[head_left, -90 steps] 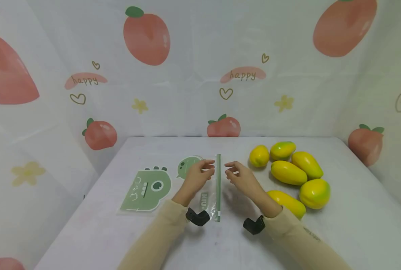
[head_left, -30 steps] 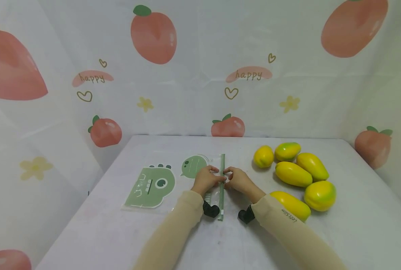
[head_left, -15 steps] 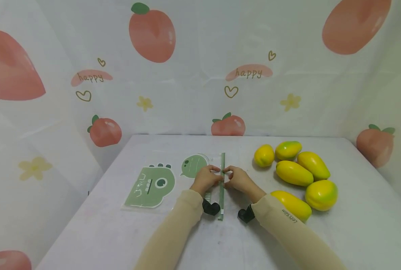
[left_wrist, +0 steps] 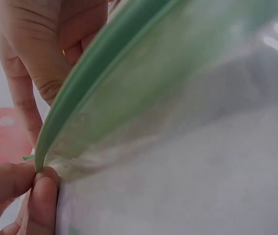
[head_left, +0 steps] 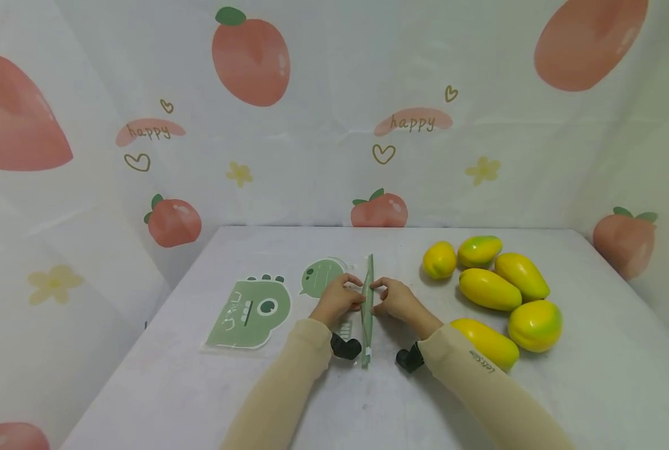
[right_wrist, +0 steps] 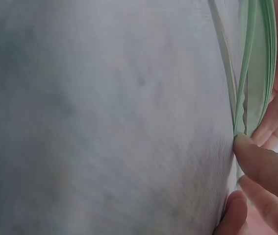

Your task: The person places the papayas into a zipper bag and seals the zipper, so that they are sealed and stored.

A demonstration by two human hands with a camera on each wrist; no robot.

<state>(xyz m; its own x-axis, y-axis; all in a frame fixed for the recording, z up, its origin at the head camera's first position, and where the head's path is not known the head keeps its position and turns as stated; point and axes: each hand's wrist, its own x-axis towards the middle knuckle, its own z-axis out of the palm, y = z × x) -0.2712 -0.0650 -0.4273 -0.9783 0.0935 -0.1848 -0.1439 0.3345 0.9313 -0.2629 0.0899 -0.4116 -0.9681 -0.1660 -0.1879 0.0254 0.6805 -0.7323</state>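
A clear zip bag with green dinosaur prints lies on the white table, its green zip strip facing right. My left hand pinches the near lip of the strip between thumb and fingertips, seen close in the left wrist view. From the other side my right hand holds the strip's right edge with bent fingers. In the right wrist view its fingertip sits right at the green edges, which stand apart as two lips above the fingers. The strip bows between the hands.
Several yellow-green mangoes lie on the right of the table; one mango is close beside the right forearm. A fruit-print cloth hangs behind and at both sides. Black wrist cameras sit under the wrists.
Both hands have come in from above the bag onto the zip strip. In the last half second the left hand has drawn slightly left, and the strip has widened and parted into two lips.
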